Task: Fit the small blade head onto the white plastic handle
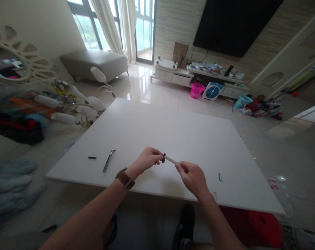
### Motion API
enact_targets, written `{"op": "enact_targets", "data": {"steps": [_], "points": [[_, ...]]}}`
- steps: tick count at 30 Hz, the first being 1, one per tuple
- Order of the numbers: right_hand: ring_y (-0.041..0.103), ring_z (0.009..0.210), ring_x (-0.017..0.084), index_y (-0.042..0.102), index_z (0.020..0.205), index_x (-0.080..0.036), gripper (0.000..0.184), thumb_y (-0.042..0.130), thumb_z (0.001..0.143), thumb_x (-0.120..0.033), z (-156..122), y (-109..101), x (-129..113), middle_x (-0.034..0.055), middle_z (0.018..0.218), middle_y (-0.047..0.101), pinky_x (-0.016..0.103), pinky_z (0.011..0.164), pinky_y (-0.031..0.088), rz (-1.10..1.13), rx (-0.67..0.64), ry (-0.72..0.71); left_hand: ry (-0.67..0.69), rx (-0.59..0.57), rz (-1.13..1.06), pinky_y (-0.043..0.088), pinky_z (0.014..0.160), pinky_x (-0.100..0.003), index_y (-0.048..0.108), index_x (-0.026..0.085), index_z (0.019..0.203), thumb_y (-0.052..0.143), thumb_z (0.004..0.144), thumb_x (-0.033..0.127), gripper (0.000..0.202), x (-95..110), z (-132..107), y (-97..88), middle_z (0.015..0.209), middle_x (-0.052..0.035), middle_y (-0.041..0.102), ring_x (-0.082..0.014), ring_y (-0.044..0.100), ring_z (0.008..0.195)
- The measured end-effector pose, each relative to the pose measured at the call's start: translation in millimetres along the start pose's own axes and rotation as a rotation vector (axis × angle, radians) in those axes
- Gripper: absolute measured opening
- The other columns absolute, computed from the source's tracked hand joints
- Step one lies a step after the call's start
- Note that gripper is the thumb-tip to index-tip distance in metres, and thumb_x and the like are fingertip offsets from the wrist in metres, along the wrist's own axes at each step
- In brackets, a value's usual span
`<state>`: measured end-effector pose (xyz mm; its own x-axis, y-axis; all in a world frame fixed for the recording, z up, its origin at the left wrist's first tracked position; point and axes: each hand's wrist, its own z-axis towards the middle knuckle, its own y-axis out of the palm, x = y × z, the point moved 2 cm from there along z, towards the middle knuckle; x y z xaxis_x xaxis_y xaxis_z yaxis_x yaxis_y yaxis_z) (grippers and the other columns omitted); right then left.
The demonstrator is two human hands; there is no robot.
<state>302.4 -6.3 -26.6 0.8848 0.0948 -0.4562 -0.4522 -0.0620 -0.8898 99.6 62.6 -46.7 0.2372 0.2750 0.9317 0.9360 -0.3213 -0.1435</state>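
Note:
My left hand [147,159] and my right hand [192,177] meet above the near part of a white table [173,135]. Between them is a slim white razor [170,160] with a black head. The left fingers pinch the black head end. The right fingers are closed round the white handle end. A brown watch sits on my left wrist. A grey razor handle [108,160] lies on the table to the left, with a small black piece [92,157] beside it. A small teal piece [220,177] lies to the right of my right hand.
A white lamp fixture [82,104] with several bulbs lies on the floor left of the table. A grey sofa [95,62] stands by the window. A pink basket [197,90], a fan and a teal basket [242,101] stand near the TV cabinet. A red stool is under the table's right corner.

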Motion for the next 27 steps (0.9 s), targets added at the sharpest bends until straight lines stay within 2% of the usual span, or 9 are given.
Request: {"op": "enact_targets", "data": {"steps": [4, 9, 14, 18, 22, 27], "points": [[0.048, 0.057, 0.013, 0.058, 0.064, -0.021, 0.04, 0.051, 0.094, -0.045, 0, 2, 1, -0.0012, 0.059, 0.058, 0.027, 0.057, 0.024, 0.025, -0.125, -0.029, -0.002, 0.013, -0.019, 0.038, 0.051, -0.02, 0.073, 0.011, 0.073, 0.062, 0.072, 0.017, 0.013, -1, 1, 0.4, 0.056, -0.0016, 0.063, -0.0094, 0.053, 0.051], [0.051, 0.061, 0.015, 0.062, 0.072, -0.021, 0.041, 0.043, 0.098, -0.047, 0, 4, 5, 0.0, 0.063, 0.059, 0.027, 0.059, 0.027, 0.068, -0.036, -0.017, 0.02, 0.015, -0.047, 0.042, 0.052, -0.02, 0.074, 0.01, 0.073, 0.062, 0.073, 0.016, 0.013, 5, -1, -0.5, 0.058, -0.0022, 0.064, -0.0094, 0.054, 0.052], [0.051, 0.058, 0.015, 0.064, 0.069, -0.021, 0.042, 0.046, 0.095, -0.048, 0, 16, 11, 0.0005, 0.062, 0.061, 0.027, 0.056, 0.027, 0.015, -0.256, -0.042, 0.035, 0.037, -0.066, 0.043, 0.053, -0.02, 0.073, 0.01, 0.072, 0.06, 0.073, 0.015, 0.014, 5, 0, -3.0, 0.062, -0.003, 0.066, -0.0088, 0.055, 0.053], [0.057, 0.071, 0.017, 0.067, 0.082, -0.021, 0.034, 0.042, 0.098, -0.038, 6, 28, 25, 0.0032, 0.078, 0.063, 0.027, 0.065, 0.036, -0.004, -0.168, -0.028, 0.027, 0.04, -0.11, 0.041, 0.051, -0.021, 0.074, 0.01, 0.074, 0.062, 0.073, 0.017, 0.013, 2, 2, -1.8, 0.06, -0.0028, 0.065, -0.0093, 0.055, 0.051], [0.059, 0.079, 0.017, 0.067, 0.089, -0.02, 0.027, 0.041, 0.096, -0.025, 15, 54, 36, 0.0048, 0.09, 0.056, 0.028, 0.074, 0.04, 0.018, -0.162, -0.048, 0.013, 0.015, -0.143, 0.037, 0.048, -0.02, 0.074, 0.01, 0.078, 0.065, 0.074, 0.017, 0.012, 0, 0, 2.8, 0.058, -0.0026, 0.065, -0.0099, 0.057, 0.052], [0.059, 0.081, 0.02, 0.069, 0.096, -0.017, 0.03, 0.039, 0.094, -0.016, 23, 74, 25, 0.0084, 0.093, 0.055, 0.032, 0.075, 0.04, 0.0, -0.138, -0.038, 0.054, -0.022, -0.213, 0.04, 0.052, -0.021, 0.073, 0.01, 0.082, 0.062, 0.075, 0.013, 0.013, 7, -8, 4.7, 0.063, -0.0022, 0.066, -0.0092, 0.059, 0.054]]}}
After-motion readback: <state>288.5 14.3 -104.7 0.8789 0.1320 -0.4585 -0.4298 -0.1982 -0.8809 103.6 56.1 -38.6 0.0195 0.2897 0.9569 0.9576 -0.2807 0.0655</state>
